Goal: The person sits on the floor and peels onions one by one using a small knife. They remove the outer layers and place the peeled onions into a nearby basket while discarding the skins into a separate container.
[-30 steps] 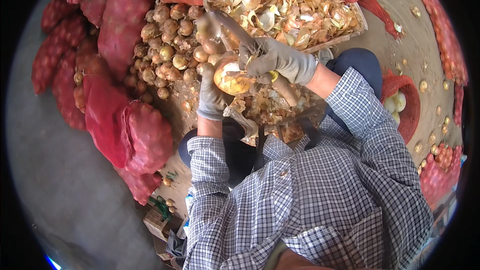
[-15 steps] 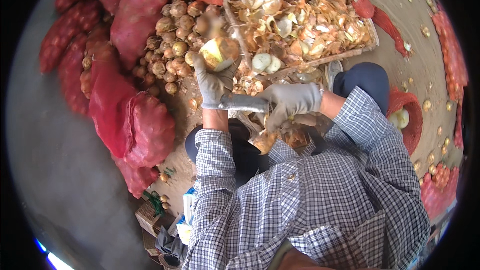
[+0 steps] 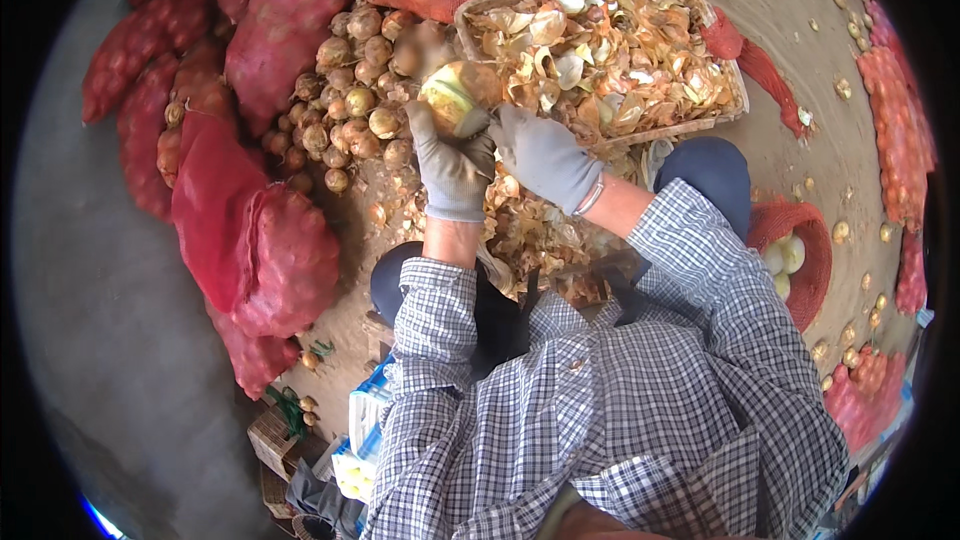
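Observation:
My left hand (image 3: 452,165), in a grey work glove, grips a large onion (image 3: 447,96) that is partly peeled, pale green-white on one side and brown skin on the other. My right hand (image 3: 550,160), gloved too, is closed right beside the onion at its near right side. Its fingertips are bent inward, and whatever they hold is hidden. Just beyond both hands stands a shallow tub (image 3: 600,130) heaped with onion skins (image 3: 620,60). More loose skins (image 3: 530,230) lie below my hands, between my knees.
A pile of unpeeled onions (image 3: 345,105) lies left of my hands, bordered by full red mesh sacks (image 3: 285,35). At my right knee, an open red mesh bag (image 3: 815,275) holds peeled onions (image 3: 788,255). Scattered small onions (image 3: 840,230) and sacks (image 3: 885,130) line the right side.
My right hand has moved up and left from beside my left wrist to the onion. The knife blade seen at that hand before no longer shows. The onion has shifted slightly right.

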`<action>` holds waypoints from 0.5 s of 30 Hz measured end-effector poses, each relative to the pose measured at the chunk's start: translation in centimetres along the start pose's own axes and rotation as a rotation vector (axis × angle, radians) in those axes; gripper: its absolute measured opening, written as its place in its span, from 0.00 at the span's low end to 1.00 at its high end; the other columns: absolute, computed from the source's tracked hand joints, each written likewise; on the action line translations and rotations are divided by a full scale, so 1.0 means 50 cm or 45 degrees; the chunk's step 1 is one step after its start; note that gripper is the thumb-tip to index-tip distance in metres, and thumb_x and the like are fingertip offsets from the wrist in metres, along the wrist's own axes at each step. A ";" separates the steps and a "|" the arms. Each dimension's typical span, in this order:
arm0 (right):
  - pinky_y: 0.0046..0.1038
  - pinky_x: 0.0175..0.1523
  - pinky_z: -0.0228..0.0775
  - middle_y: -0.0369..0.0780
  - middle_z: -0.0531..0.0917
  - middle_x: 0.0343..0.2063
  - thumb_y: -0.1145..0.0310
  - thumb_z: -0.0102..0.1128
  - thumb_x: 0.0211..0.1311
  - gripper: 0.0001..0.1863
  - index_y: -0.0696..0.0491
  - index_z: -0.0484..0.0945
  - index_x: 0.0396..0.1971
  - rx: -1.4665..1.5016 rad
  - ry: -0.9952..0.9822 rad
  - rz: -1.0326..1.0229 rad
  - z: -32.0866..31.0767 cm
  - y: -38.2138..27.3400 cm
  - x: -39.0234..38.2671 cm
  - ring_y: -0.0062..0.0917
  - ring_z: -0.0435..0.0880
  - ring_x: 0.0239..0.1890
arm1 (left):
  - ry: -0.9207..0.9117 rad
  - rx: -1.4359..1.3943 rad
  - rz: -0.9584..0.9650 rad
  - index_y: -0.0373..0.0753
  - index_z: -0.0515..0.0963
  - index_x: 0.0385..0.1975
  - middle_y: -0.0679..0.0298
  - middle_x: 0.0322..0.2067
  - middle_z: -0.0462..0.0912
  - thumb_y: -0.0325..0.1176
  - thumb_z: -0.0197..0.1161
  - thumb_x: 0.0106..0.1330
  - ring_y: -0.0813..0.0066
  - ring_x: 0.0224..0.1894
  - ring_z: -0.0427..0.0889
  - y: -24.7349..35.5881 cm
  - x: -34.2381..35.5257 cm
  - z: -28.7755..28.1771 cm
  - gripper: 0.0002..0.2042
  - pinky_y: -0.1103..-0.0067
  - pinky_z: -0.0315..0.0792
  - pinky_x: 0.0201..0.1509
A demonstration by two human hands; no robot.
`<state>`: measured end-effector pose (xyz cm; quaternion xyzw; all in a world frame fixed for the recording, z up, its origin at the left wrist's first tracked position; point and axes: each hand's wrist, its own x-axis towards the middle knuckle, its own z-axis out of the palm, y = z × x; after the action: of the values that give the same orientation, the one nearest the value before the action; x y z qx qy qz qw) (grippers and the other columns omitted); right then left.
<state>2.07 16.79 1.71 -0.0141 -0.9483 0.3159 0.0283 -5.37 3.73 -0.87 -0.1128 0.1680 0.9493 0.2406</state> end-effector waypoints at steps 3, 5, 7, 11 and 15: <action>0.40 0.31 0.76 0.50 0.80 0.27 0.65 0.56 0.66 0.14 0.56 0.69 0.46 -0.038 0.032 -0.012 0.026 0.007 0.004 0.45 0.84 0.29 | -0.014 -0.075 -0.119 0.39 0.72 0.59 0.56 0.55 0.79 0.53 0.61 0.68 0.50 0.57 0.78 0.004 -0.003 0.012 0.28 0.47 0.74 0.60; 0.40 0.30 0.76 0.49 0.80 0.25 0.64 0.54 0.68 0.13 0.57 0.71 0.45 0.096 -0.016 -0.005 0.031 0.008 0.007 0.44 0.84 0.27 | -0.028 -0.125 -0.149 0.39 0.71 0.59 0.55 0.54 0.79 0.56 0.61 0.67 0.50 0.55 0.79 0.014 -0.007 0.015 0.30 0.50 0.76 0.58; 0.39 0.29 0.75 0.47 0.81 0.23 0.63 0.51 0.70 0.13 0.59 0.73 0.44 0.443 -0.169 0.024 0.017 0.019 0.007 0.42 0.84 0.25 | -0.013 -0.138 -0.130 0.39 0.70 0.58 0.55 0.52 0.79 0.58 0.62 0.65 0.52 0.51 0.80 0.028 -0.002 0.014 0.32 0.55 0.80 0.55; 0.40 0.31 0.75 0.48 0.82 0.26 0.64 0.49 0.72 0.15 0.58 0.73 0.50 0.372 0.038 -0.093 0.008 0.018 -0.023 0.40 0.85 0.28 | 0.228 0.135 0.072 0.42 0.71 0.59 0.56 0.52 0.79 0.59 0.60 0.67 0.51 0.51 0.80 0.062 0.008 0.006 0.30 0.47 0.76 0.57; 0.34 0.28 0.75 0.44 0.80 0.30 0.68 0.53 0.65 0.29 0.51 0.66 0.67 -0.330 0.158 -0.276 0.001 0.000 -0.012 0.36 0.83 0.26 | 0.286 0.022 0.017 0.43 0.71 0.59 0.54 0.56 0.77 0.61 0.59 0.67 0.49 0.56 0.78 0.047 0.004 0.018 0.31 0.46 0.75 0.57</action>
<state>2.67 16.72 1.65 0.0652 -0.9735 0.1845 0.1185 -6.80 2.19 0.51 -0.2153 0.2028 0.9308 0.2148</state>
